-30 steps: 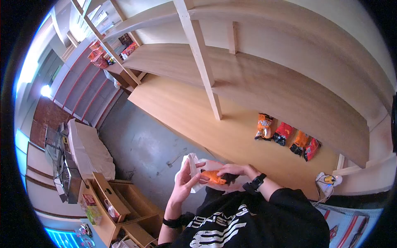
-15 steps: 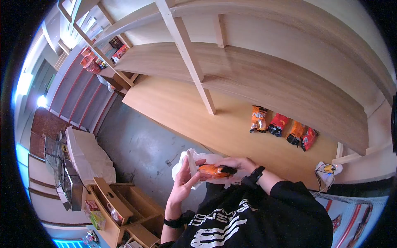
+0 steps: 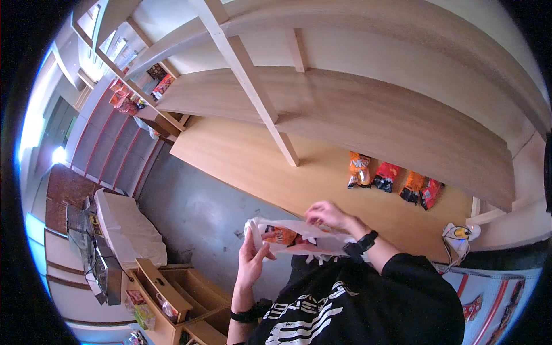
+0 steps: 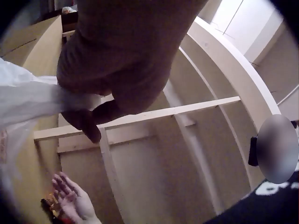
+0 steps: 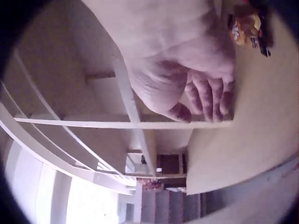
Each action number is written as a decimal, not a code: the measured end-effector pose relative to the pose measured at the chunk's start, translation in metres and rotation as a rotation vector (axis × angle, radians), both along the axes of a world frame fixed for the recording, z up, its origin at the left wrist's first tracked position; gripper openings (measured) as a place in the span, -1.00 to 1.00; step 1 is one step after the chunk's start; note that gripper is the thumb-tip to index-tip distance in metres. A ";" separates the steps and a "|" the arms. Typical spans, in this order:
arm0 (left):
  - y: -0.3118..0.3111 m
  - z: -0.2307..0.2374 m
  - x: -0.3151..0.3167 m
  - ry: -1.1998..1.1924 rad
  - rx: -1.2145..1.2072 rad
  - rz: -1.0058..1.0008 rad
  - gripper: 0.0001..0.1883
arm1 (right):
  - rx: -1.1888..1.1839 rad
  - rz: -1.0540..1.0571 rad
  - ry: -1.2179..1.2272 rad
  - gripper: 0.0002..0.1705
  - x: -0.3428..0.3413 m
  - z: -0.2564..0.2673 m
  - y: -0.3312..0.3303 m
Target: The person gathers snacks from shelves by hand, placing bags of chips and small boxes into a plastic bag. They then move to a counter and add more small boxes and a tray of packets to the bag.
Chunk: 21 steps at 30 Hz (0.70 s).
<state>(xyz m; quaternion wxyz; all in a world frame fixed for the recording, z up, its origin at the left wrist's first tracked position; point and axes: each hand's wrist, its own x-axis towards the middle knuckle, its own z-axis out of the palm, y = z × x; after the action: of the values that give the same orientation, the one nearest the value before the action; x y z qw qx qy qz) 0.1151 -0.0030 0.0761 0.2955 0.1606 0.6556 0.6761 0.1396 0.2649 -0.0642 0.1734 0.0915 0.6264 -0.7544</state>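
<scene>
The L hand (image 3: pixel 250 259) pinches the edge of a white bag (image 3: pixel 333 246) & holds it up by the black top (image 3: pixel 356 293), w/ the bag's mouth spread long from L to R. It has just the bag, no pack. The R hand (image 3: pixel 326 214) is up over the far edge of the bag, fingers loose & bent a bit, & I see nothing in it.

An orange pack (image 3: pixel 283 236) lies in the L part of the bag. Its long way goes L to R like the mouth, tipped a bit, w/ the dark end to the R. Some red shows next to it, can't tell what. So from the R hand, the orange pack is L & nearer the black top. The L hand is closer to it, & I'd say the dark end is the easy bit for the R hand.

On the low board (image 3: pixel 241 138), off to the R & well apart from the bag, 4 packs (image 3: pixel 387 177) lie in a row, orange, red, orange, red. The R hand is nearer to those than the L hand is
</scene>
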 end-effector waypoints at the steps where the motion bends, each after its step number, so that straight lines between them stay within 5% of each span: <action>1: -0.004 -0.003 -0.002 -0.018 -0.038 0.020 -0.32 | 0.049 -0.142 0.010 -0.71 -0.004 -0.006 0.016; 3: -0.003 -0.001 0.000 -0.028 -0.048 0.087 -0.28 | 0.496 -0.551 0.220 -0.55 -0.016 -0.059 0.050; 5: -0.007 -0.004 0.002 -0.071 -0.072 0.140 -0.28 | 0.992 -0.732 0.093 -0.37 -0.023 -0.067 0.087; 11: -0.012 -0.004 0.001 -0.022 -0.120 0.121 -0.29 | 1.056 -0.712 -0.074 -0.04 -0.036 -0.063 0.135; 17: -0.017 0.013 0.008 -0.044 -0.163 0.192 -0.29 | 0.972 -0.557 -0.192 0.00 -0.032 -0.090 0.121; 19: -0.021 0.014 0.009 -0.049 -0.160 0.213 -0.30 | 1.302 -0.566 0.010 0.02 -0.035 -0.145 0.119; 21: -0.028 0.012 0.011 -0.067 -0.152 0.225 -0.31 | 1.173 -0.476 -0.135 0.03 -0.022 -0.120 0.093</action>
<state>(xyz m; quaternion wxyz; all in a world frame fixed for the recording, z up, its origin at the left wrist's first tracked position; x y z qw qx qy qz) 0.1265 -0.0306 0.0884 0.2506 0.0405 0.7087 0.6582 0.1175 0.3575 -0.1846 -0.0386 0.3553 0.8857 -0.2964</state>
